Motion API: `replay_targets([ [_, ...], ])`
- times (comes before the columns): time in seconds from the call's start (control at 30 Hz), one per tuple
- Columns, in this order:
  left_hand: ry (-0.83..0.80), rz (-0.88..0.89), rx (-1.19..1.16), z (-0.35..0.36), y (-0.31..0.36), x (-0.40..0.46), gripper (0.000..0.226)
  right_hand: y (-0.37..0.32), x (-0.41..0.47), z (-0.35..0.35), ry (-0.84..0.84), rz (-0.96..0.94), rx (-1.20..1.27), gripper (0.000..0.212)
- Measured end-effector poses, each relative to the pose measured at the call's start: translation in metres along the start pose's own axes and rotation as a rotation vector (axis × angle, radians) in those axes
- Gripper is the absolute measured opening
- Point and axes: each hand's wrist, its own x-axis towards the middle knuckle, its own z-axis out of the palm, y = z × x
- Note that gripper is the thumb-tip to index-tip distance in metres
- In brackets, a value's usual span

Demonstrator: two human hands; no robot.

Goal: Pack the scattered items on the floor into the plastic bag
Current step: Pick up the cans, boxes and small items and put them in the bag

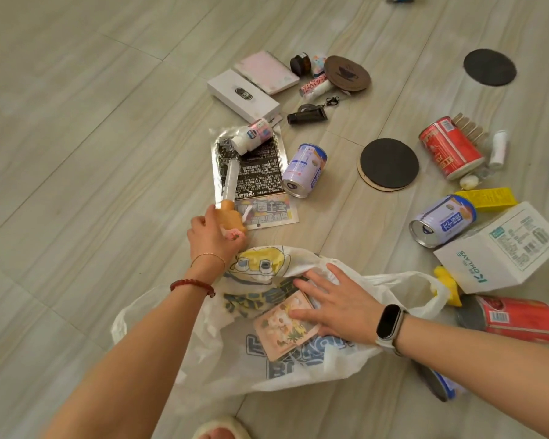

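Our left hand (211,237) grips an orange-handled tube (230,198) just above the plastic bag (267,353) on the floor, while our right hand (336,304) lies flat, holding the mouth open. Next, we judge, it drops inside; many cans (305,169) remain scattered.

card (286,327) in bag (235,369), cans (305,169) behind
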Motion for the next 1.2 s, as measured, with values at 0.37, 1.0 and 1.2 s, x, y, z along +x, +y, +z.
replay_targets([
  [0.37, 0.134, 0.286, -0.313, -0.06, 0.02, -0.034, 0.083, 0.016, 0.006, 0.0, 0.296, 0.03, 0.073, 0.051],
  [1.0, -0.078, 0.723, 0.578, -0.011, 0.016, -0.053, 0.052, 0.116, 0.094, -0.081, 0.411, 0.929, 1.159, 0.08],
  [1.2, -0.308, 0.463, 0.619, 0.023, -0.002, -0.039, 0.075, 0.11, 0.143, -0.08, 0.518, 1.093, 1.386, 0.092],
])
